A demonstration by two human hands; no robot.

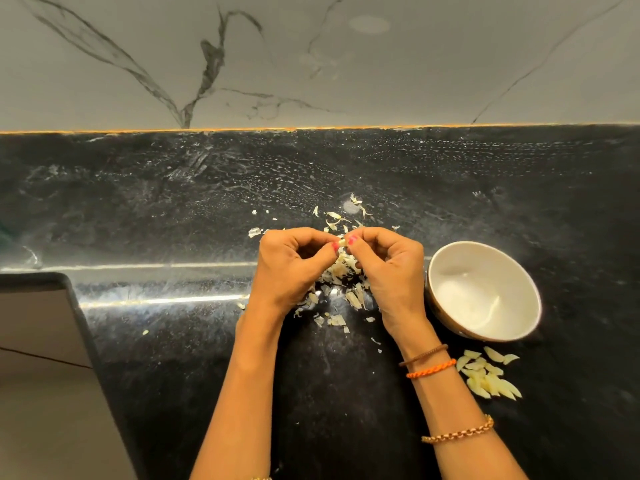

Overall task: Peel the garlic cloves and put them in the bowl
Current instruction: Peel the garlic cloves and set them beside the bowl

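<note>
— Surroundings?
— Black polished stone table (173, 209), speckled; grey veined wall behind. Papery garlic skins (341, 271) heaped beneath the hands, flakes scattered around. White round bowl (485, 292) just right of them; pile of pale peeled cloves (490, 375) near its front rim.
— Hands?
— Left hand (289, 268) and right hand (389, 268) curled, fingertips meeting, pinching one small garlic clove (343, 242) above the skins.

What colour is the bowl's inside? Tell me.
White, with a darker outer rim on the bowl; head view.
</note>
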